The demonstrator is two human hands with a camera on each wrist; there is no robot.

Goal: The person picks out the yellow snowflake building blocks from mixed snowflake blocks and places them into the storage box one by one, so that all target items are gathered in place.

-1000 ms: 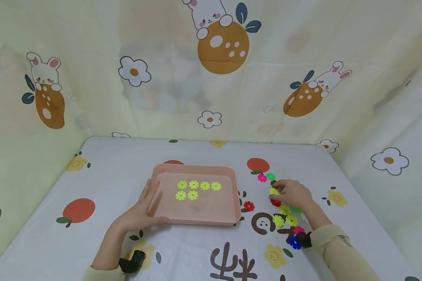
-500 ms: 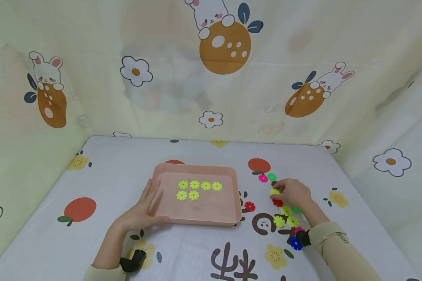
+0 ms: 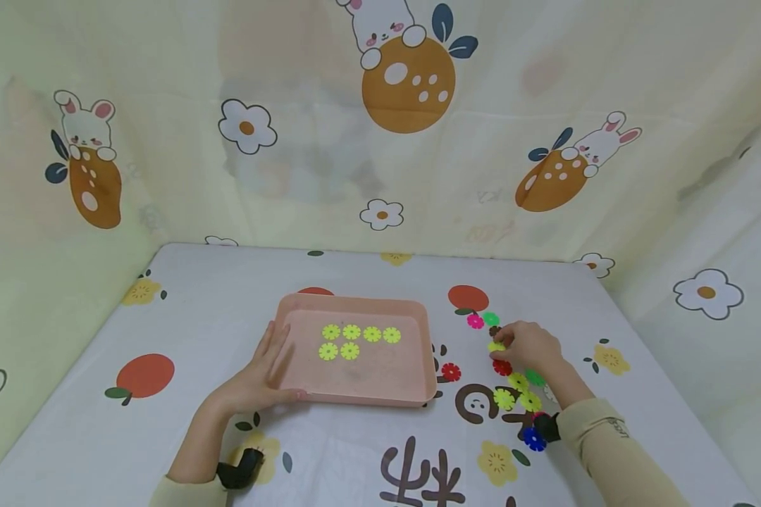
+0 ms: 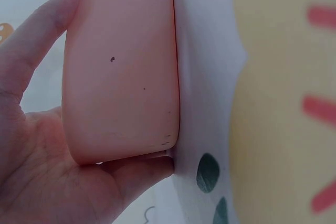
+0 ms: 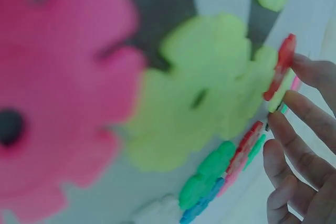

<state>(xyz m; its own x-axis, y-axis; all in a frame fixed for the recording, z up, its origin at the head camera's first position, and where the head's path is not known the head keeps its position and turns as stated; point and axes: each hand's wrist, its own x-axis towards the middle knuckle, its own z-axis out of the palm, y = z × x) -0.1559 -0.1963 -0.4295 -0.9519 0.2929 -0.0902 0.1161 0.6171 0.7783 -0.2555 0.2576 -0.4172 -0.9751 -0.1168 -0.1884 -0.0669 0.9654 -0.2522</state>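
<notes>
A pink tray [image 3: 355, 301] holds several yellow-green flower discs [image 3: 361, 334] in two rows. My left hand [image 3: 271, 366] rests flat against the tray's front-left corner, fingers straight along its side; the left wrist view shows the palm [image 4: 42, 145] cupping the tray wall [image 4: 121, 77]. To the right of the tray, my right hand [image 3: 506, 345] pinches a yellow-green disc [image 3: 496, 346] just above the cloth. In the right wrist view that disc [image 5: 281, 92] sits edge-on between the fingertips [image 5: 310, 124], with a red disc against it.
Loose discs lie around the right hand: pink [image 3: 475, 321], green [image 3: 490, 318], red [image 3: 450, 371], red [image 3: 502, 367], yellow ones [image 3: 518, 381], blue [image 3: 534, 439]. Printed cloth covers the table [image 3: 196, 296], and cloth walls stand behind and at both sides.
</notes>
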